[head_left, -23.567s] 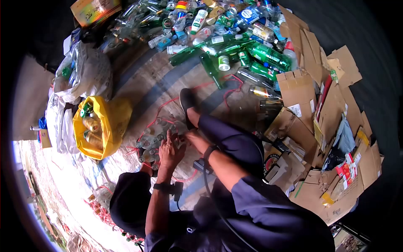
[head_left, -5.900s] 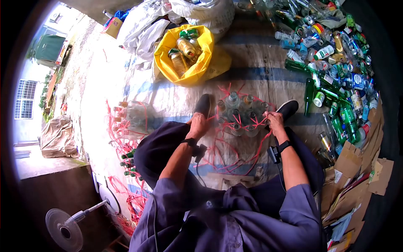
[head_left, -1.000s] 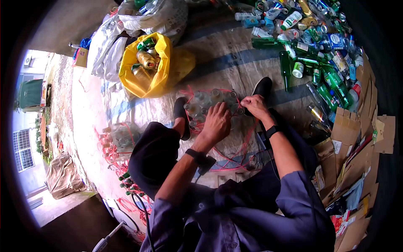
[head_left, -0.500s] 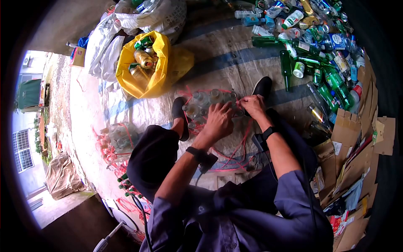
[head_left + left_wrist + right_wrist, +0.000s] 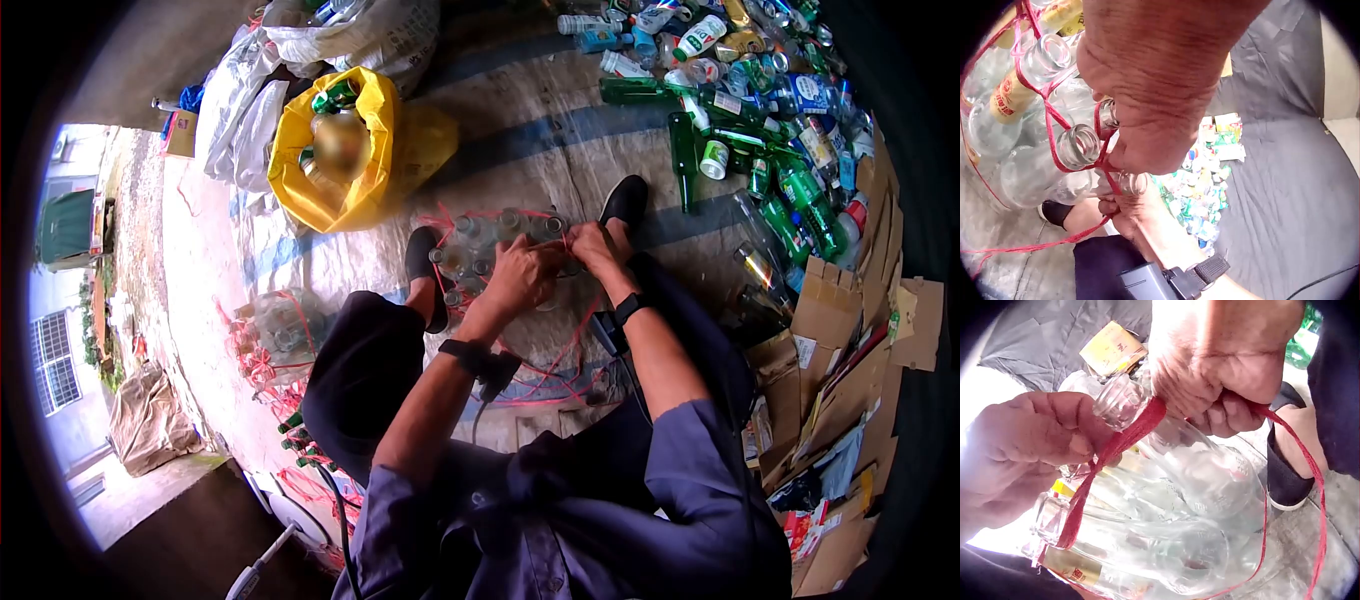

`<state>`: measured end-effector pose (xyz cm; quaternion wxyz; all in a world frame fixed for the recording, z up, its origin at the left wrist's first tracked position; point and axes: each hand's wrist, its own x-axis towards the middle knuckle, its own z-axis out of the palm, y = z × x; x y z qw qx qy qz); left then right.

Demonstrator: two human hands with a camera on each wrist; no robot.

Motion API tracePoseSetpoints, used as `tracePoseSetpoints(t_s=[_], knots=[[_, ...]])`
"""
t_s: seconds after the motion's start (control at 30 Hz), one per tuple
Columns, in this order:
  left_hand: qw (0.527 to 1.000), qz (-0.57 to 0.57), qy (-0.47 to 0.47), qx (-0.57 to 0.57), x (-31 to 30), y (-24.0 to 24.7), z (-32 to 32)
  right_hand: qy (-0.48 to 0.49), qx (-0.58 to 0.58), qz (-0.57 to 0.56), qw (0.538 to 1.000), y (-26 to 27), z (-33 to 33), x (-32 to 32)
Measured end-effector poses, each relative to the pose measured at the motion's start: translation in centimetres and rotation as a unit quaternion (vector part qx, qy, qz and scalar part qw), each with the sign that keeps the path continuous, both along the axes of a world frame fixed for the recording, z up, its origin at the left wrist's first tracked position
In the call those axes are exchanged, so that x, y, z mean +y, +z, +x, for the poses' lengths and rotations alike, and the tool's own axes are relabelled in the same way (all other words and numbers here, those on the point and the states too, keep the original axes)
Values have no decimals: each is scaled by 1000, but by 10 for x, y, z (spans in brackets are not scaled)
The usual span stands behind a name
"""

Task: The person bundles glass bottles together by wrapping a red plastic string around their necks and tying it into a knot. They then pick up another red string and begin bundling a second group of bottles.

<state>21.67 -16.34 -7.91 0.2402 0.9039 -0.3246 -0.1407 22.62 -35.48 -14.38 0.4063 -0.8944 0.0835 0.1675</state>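
Clear glass bottles stand bunched on the floor sheet between the person's feet, red plastic string looped round their necks. My right hand grips the string in curled fingers at the bundle's right side, and a loose length trails from its fist. Beside it, my left hand reaches over the bottle tops. In the right wrist view the left thumb and fingers pinch the string by a bottle neck. The left wrist view shows string crossing between several necks, with the left fingertips hidden.
A yellow bag of cans stands at the back left, before white sacks. Green bottles and mixed containers lie back right. Flattened cardboard lines the right side. Another tied bottle bundle is left of the knee.
Since half a second ago my left hand has shifted slightly right toward my right hand, its fingers now at the string. Some seconds earlier the hands were apart, on opposite sides of the bundle.
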Motion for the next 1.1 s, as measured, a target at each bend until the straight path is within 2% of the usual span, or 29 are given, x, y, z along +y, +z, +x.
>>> tracePoseSetpoints(t_s=[0.07,0.13,0.2,0.27,0.37,0.4,0.47,0.73,0.8,0.87,1.1], knots=[[1000,-27,7,-13,1,-11,0,41,11,134,990,-12,3,-10],[998,-55,13,-27,-1,-13,0,18,2,121,992,-62,6,-1],[998,-21,12,-62,-2,-10,0,-4,-8,110,994,-72,6,4],[998,-22,21,-63,-3,-5,0,-11,6,187,982,-73,4,2],[995,-22,50,-87,-11,4,-1,-12,9,204,979,-61,3,1],[992,-19,69,-108,-15,5,-2,-13,8,205,979,-47,3,1],[989,-6,88,-117,-18,10,-4,-24,78,195,977,-26,3,0],[986,10,131,-99,-18,31,-14,50,9,155,987,-7,6,-2],[984,71,153,-54,-18,37,-17,65,-7,136,989,0,6,-1],[982,69,169,-43,-16,38,-19,81,-24,129,988,2,5,0],[973,47,227,-1,3,51,-22,53,-11,85,995,-6,5,1]])
